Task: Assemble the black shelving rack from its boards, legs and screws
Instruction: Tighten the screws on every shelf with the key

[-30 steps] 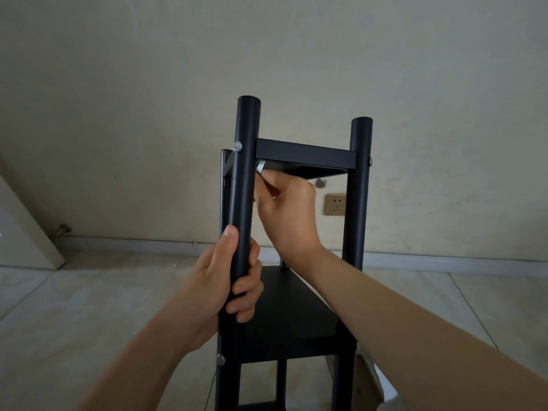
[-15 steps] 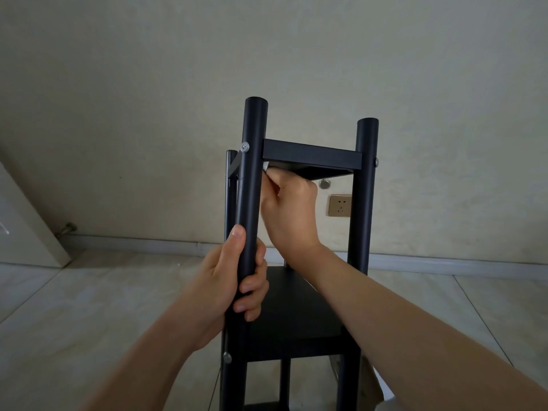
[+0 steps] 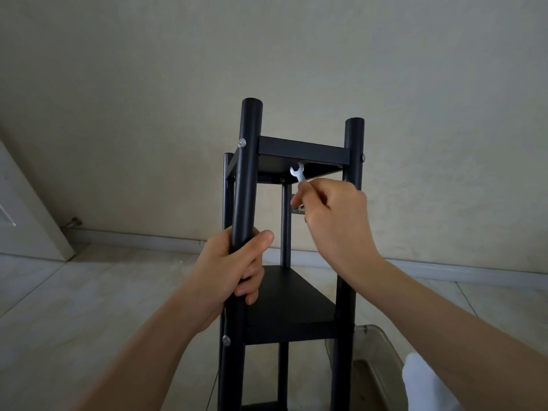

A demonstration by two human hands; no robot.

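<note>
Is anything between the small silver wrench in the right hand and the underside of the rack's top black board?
Nothing visible. The right hand pinches the small silver wrench, whose open end sits just below the top black board, with open space between. The left hand grips the front-left black leg, off to the side.

A plain beige wall (image 3: 296, 54) is seen across the background. A grey skirting board (image 3: 444, 266) runs along its base, above a pale tiled floor (image 3: 89, 292). A white door (image 3: 26, 209) and a doorstop (image 3: 72, 223) are located at the wall's left end. A clear plastic bin (image 3: 376, 357) is positioned on the floor, lower right.
</note>
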